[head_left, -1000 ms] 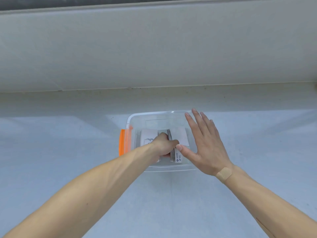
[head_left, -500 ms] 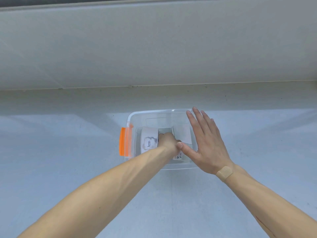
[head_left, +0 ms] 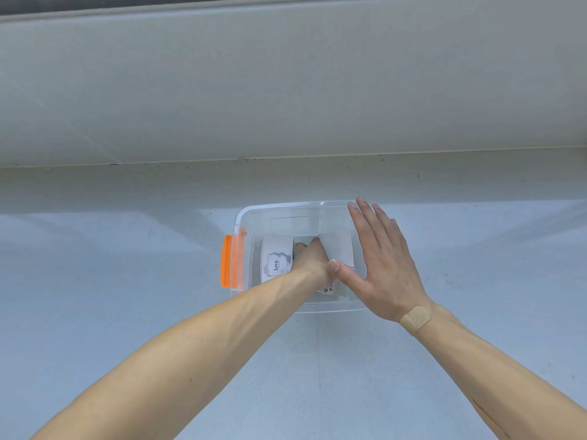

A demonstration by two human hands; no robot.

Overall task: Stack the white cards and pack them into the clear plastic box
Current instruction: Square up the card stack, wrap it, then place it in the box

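Note:
A clear plastic box with an orange latch on its left end sits on the pale floor. Inside lie white cards: one printed "love." on the left and another stack on the right. My left hand reaches down into the box between them, its fingers pressing on the cards; what it touches underneath is hidden. My right hand lies flat and open over the box's right side, with a plaster on the wrist.
A grey wall with a low ledge rises just behind the box. Pale floor stretches to the left, right and front of the box.
My left hand has pushed deeper into the box towards its far side, uncovering the "love." card on the left. My right hand has barely moved.

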